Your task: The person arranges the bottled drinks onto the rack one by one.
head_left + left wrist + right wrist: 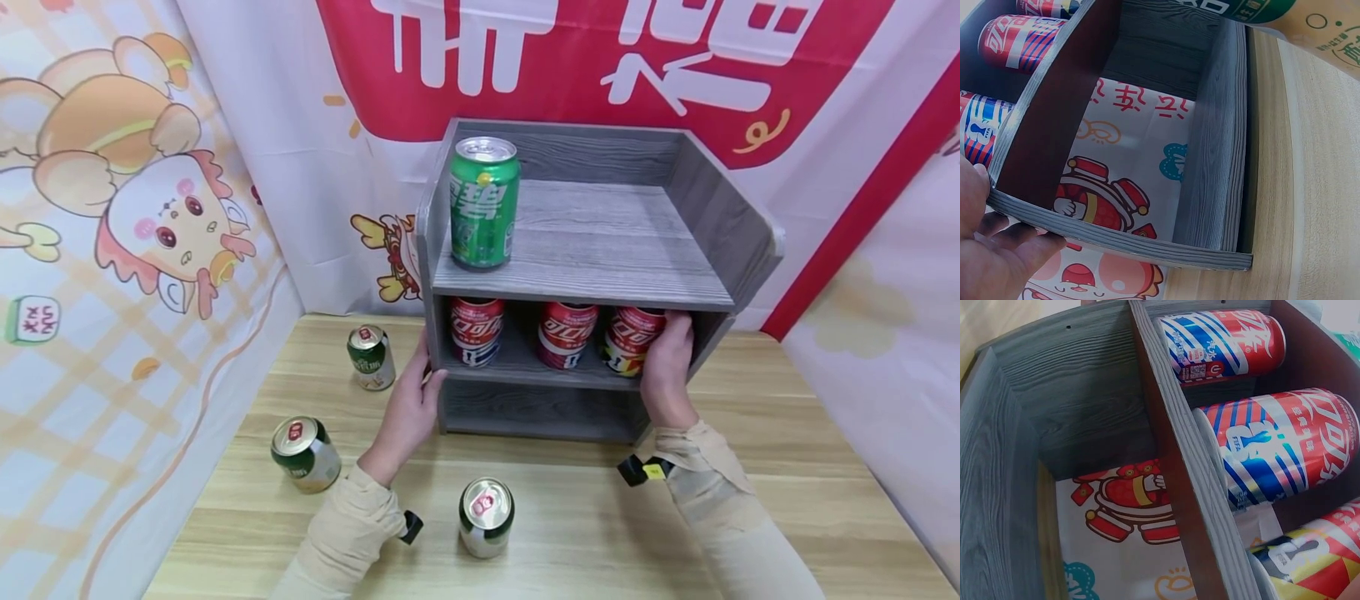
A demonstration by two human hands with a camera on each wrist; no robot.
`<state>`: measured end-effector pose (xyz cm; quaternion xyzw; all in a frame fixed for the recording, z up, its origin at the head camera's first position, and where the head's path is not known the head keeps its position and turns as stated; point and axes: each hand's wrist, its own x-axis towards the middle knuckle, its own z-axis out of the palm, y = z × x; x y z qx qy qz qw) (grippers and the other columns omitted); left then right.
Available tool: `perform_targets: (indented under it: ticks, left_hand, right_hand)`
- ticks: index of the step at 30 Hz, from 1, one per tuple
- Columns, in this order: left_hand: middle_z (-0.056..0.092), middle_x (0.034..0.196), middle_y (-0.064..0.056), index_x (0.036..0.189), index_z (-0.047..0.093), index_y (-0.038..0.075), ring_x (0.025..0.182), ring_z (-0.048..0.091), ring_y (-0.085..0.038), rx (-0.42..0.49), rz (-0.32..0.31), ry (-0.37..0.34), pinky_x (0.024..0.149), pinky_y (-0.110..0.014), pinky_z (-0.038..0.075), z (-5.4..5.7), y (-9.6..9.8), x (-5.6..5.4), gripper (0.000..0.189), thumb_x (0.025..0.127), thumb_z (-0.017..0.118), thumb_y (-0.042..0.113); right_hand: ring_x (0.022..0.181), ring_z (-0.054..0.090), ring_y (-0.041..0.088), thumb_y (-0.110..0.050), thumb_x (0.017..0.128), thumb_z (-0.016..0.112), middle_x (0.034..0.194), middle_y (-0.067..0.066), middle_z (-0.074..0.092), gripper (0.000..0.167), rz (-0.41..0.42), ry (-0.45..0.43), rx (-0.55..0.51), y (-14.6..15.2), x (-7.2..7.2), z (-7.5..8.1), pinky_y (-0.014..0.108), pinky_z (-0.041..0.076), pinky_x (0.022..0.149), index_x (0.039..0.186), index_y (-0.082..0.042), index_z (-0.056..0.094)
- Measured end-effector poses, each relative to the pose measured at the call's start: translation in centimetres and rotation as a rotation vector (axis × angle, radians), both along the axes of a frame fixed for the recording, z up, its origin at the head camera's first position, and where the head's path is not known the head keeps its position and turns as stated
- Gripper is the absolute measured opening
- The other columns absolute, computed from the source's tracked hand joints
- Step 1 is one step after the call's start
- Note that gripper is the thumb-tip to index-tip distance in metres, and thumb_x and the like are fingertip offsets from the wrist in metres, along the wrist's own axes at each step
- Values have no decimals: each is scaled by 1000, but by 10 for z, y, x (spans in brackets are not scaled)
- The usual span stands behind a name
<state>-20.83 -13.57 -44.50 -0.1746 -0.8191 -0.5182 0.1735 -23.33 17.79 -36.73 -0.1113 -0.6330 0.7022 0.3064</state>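
A grey wooden shelf stands on the table. My left hand holds its left side panel, thumb at the front edge and fingers along the outside, as the left wrist view also shows. My right hand grips the rightmost red cola can on the middle level. That yellow-patterned can is partly cut off in the right wrist view. Two more cola cans stand on this level, a middle can and a left can. A green soda can stands upright on the top level, at the left.
Three dark green and white cans stand on the wooden table: a front can, a left can and a back can beside the shelf. Printed cloth hangs behind and at both sides.
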Motion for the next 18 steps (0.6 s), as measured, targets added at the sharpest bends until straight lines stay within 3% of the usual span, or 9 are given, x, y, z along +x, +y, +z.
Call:
perform_targets:
  ticks: [7, 14, 18]
  left_hand:
    - [23, 166, -13, 163, 16, 5, 145, 38, -33, 6, -4, -7, 114, -43, 43, 1, 0, 0, 65, 107, 48, 9]
    - [24, 166, -14, 163, 17, 5, 144, 40, -34, -2, 3, -2, 113, -43, 43, 2, 0, 1, 65, 107, 49, 9]
    - [24, 166, -15, 163, 16, 5, 143, 41, -35, -1, 5, 6, 113, -45, 43, 2, 0, 2, 65, 107, 49, 9]
  right_hand:
    - [104, 49, 9, -28, 110, 28, 108, -2, 57, 34, -43, 44, -15, -2, -3, -1, 17, 39, 96, 111, -14, 59]
    - [110, 48, 9, -31, 111, 28, 118, 0, 57, 42, -9, 26, -12, -1, 3, 0, 16, 37, 100, 128, -7, 58]
    - [107, 47, 10, -31, 110, 26, 114, 0, 55, 40, 24, 62, 19, -2, 9, -1, 19, 37, 96, 121, -10, 59]
